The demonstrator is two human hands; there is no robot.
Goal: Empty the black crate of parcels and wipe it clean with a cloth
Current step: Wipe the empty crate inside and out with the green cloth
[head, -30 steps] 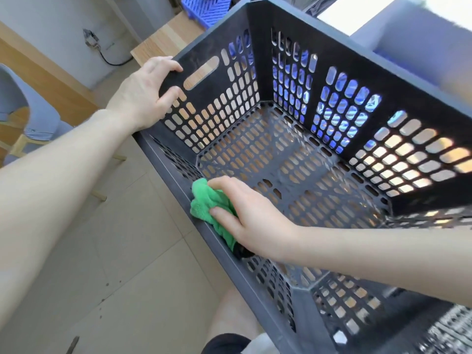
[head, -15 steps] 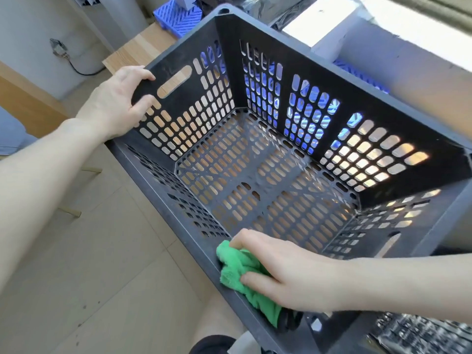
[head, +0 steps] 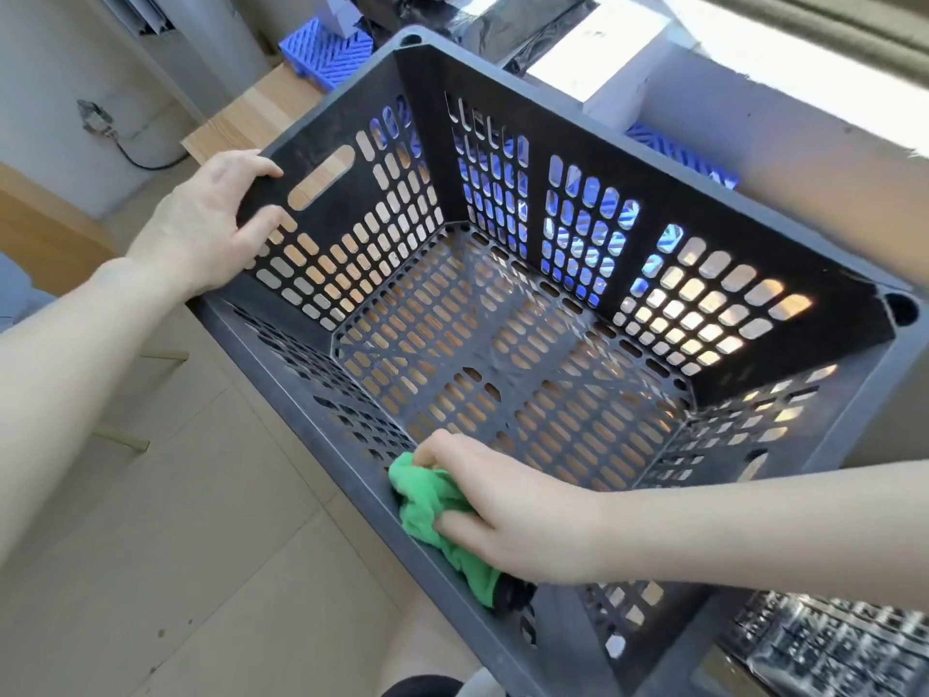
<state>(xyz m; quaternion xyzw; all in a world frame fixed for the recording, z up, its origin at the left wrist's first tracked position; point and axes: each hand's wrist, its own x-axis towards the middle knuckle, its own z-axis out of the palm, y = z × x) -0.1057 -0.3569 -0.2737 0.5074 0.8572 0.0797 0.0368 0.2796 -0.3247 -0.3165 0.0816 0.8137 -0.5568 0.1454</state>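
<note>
Pressing the bunched green cloth (head: 432,505) against the near long wall of the black crate (head: 653,168) at lower centre, the right hand (head: 507,515) gripped it. That wall ran toward upper left, where the left hand (head: 201,228) clasped the parcel-free crate's end rim.

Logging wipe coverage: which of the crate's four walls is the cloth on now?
The near long wall, nearest the camera: the right hand holds the green cloth against it. The left hand grips the slotted end wall.
</note>
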